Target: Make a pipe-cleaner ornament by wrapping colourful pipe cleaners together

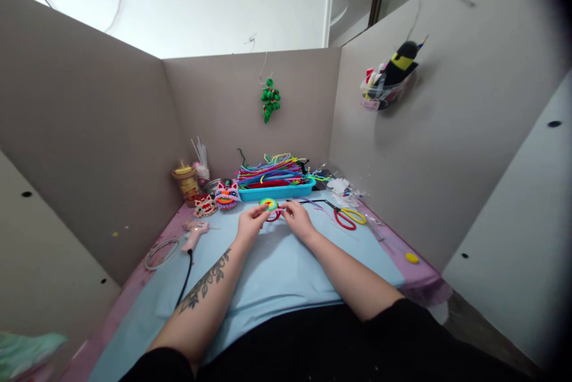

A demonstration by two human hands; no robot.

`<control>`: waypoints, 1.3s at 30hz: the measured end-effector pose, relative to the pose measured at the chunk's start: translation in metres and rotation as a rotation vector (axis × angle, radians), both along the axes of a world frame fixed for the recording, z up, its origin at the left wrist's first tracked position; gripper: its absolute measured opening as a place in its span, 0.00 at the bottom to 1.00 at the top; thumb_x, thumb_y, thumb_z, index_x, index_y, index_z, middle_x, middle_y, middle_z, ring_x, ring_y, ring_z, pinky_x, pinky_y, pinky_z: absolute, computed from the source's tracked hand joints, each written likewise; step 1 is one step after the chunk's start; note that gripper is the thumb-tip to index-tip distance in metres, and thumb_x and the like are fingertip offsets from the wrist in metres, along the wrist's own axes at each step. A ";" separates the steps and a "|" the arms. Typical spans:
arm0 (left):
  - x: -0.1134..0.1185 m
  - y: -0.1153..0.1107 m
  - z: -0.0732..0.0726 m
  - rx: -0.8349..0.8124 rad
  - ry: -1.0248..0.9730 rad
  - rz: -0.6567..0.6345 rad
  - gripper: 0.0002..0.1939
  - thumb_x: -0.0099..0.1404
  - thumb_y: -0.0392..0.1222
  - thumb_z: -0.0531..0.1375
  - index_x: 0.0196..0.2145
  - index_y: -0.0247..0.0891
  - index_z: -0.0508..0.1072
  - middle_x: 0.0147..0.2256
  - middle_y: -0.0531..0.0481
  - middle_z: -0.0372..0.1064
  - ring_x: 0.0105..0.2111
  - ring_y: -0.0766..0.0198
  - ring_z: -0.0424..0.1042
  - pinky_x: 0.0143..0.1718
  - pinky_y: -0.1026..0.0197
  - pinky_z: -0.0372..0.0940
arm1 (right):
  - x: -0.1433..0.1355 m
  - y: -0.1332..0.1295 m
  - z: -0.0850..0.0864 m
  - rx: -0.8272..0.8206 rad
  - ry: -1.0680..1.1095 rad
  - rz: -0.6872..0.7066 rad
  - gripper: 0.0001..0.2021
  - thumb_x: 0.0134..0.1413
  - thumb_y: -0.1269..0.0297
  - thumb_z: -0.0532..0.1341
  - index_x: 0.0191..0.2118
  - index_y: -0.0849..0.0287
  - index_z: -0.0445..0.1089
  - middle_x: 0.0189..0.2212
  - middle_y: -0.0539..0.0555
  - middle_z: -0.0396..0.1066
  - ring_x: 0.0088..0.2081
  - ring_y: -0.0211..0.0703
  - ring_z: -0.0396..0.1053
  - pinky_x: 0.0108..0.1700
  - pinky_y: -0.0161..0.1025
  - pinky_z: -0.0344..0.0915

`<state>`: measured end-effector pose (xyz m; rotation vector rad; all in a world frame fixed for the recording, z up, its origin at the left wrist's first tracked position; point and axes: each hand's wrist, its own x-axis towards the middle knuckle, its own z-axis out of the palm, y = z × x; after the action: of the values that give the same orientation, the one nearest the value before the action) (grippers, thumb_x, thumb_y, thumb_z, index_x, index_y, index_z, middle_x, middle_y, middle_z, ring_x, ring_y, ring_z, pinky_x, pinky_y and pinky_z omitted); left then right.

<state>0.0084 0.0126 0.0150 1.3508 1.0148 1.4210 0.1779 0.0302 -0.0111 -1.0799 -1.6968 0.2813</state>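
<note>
Just in front of the blue tray, my left hand (255,219) pinches a small round pipe-cleaner piece (269,204) in green, yellow and red. A red loop (274,216) hangs below it. My right hand (297,217) is closed close beside it, its fingertips on a pink pipe cleaner (281,210) that reaches towards the piece. Whether the pink strand is joined to the piece I cannot tell. Scissors (345,217) with one red and one yellow handle lie to the right of my right hand. A pink glue gun (195,234) rests left of my left hand.
A blue tray (277,192) heaped with pipe cleaners (279,170) stands at the back. Beside it are two fuzzy animal-face figures (227,195) and a cup (186,184). White scraps (340,186) and a yellow disc (412,258) lie right. Grey panels (250,114) enclose the table.
</note>
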 end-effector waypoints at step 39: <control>-0.010 0.010 0.003 0.009 -0.117 0.093 0.26 0.42 0.47 0.69 0.39 0.33 0.77 0.21 0.52 0.69 0.16 0.75 0.54 0.17 0.68 0.50 | 0.023 0.012 0.013 -0.134 0.844 0.079 0.12 0.42 0.57 0.63 0.31 0.57 0.63 0.23 0.47 0.66 0.27 0.39 0.68 0.34 0.39 0.67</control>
<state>-0.0017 0.0228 0.0179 1.2250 1.0058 1.5571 0.2013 0.0426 0.0023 -0.8127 -0.9655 0.7869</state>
